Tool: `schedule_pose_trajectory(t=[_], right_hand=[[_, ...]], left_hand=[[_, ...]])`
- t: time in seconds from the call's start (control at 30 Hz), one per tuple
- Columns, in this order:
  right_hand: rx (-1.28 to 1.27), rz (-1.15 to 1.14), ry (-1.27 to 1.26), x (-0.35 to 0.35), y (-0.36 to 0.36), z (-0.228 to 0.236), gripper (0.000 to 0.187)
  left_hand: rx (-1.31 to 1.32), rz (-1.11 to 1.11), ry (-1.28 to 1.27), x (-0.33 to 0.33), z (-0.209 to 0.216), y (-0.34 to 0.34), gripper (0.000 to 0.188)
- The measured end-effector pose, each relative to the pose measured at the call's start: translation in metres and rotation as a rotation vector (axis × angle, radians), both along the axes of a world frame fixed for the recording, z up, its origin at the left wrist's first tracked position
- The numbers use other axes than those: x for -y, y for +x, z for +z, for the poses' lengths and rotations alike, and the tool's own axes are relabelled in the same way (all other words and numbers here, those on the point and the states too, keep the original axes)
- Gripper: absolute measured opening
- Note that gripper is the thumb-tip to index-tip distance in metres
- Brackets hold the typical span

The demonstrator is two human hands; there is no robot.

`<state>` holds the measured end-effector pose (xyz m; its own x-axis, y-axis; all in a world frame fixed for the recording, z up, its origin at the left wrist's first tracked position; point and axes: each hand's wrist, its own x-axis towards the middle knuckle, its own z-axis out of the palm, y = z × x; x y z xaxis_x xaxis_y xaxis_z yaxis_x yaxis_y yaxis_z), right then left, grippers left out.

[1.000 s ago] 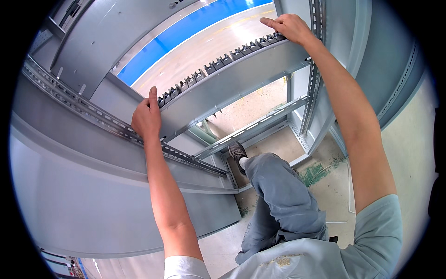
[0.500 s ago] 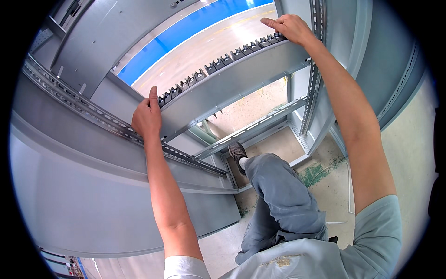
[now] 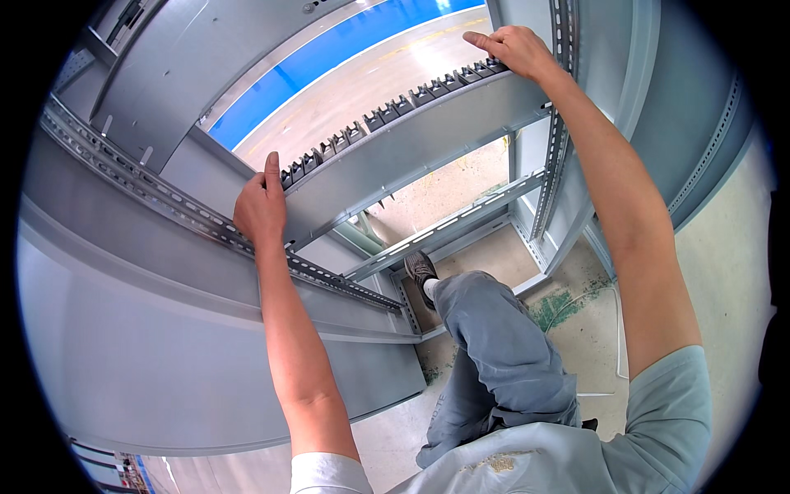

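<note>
A long grey metal panel (image 3: 411,148) spans the inside of an open cabinet frame, rising toward the right. Along its far edge runs a row of dark toothed clips (image 3: 387,111). At its left end is my left hand (image 3: 262,206), gripping it with the thumb pointing up and the fingers mostly hidden. My right hand (image 3: 518,51) curls over the upper right end, its thumb stretched out to the left above the clips. Perforated uprights (image 3: 562,123) stand right beside the right hand, and a perforated side rail (image 3: 329,280) passes by my left wrist.
Below the panel a slotted crossbar (image 3: 461,218) joins the two sides. My shoe (image 3: 421,276) rests inside the cabinet's bottom frame (image 3: 527,284). A large grey plate (image 3: 181,74) lies at the upper left. Through the opening shows a floor with a blue stripe (image 3: 280,78).
</note>
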<state>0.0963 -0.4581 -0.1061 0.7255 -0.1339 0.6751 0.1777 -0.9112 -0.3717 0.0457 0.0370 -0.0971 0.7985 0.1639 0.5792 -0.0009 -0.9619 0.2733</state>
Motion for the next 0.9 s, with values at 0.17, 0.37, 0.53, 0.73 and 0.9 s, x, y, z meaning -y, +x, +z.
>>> schedule_pose_trajectory(t=[0.17,0.37,0.53,0.73,0.9], right_hand=[[-0.07,0.001,-0.008,-0.005,-0.011,0.008,0.091],[-0.118,-0.005,-0.02,-0.004,-0.014,0.012,0.093],[-0.116,0.006,-0.009,-0.008,-0.014,0.012,0.092],[-0.147,0.001,-0.005,-0.002,-0.013,0.01,0.087],[0.155,-0.04,-0.1,-0.016,-0.037,-0.008,0.073]], left_hand=[[0.037,-0.01,0.014,-0.002,-0.002,0.001,0.088],[0.009,0.003,0.011,0.002,0.001,-0.001,0.087],[0.006,0.003,0.008,-0.002,0.001,-0.004,0.086],[-0.019,-0.014,0.008,-0.001,0.001,-0.003,0.084],[0.011,-0.008,0.013,-0.005,-0.002,0.001,0.083]])
